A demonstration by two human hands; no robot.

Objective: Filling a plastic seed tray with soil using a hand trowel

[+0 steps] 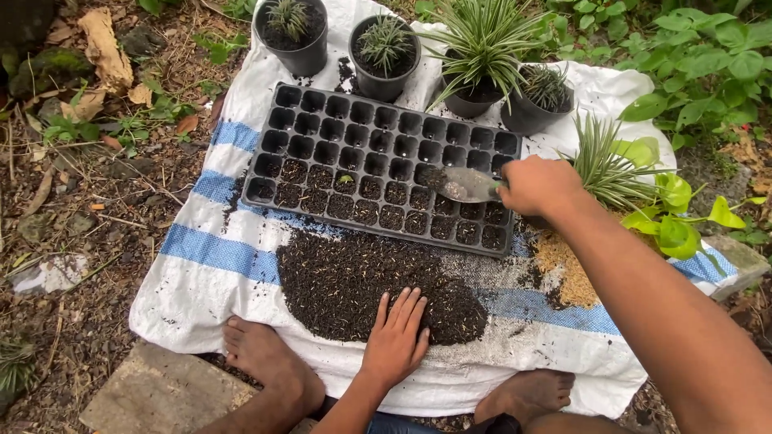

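2 hands work: right hand (537, 186) grips a trowel (465, 184) over the seed tray (378, 165); left hand (396, 337) lies spread, steadying soil (354, 281).

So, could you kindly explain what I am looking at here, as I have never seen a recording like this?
There is one picture, taken by a camera worn on a person's head and looking down at their own bare hands. A white sack with blue stripes is spread on the ground as a work mat. On it lie a black seedling tray, its nearer rows filled with soil, a heap of dark potting mix and four black pots of spiky plants. The right hand holds a small trowel over the tray. The left hand rests flat on the heap. The person's bare feet show at the bottom.
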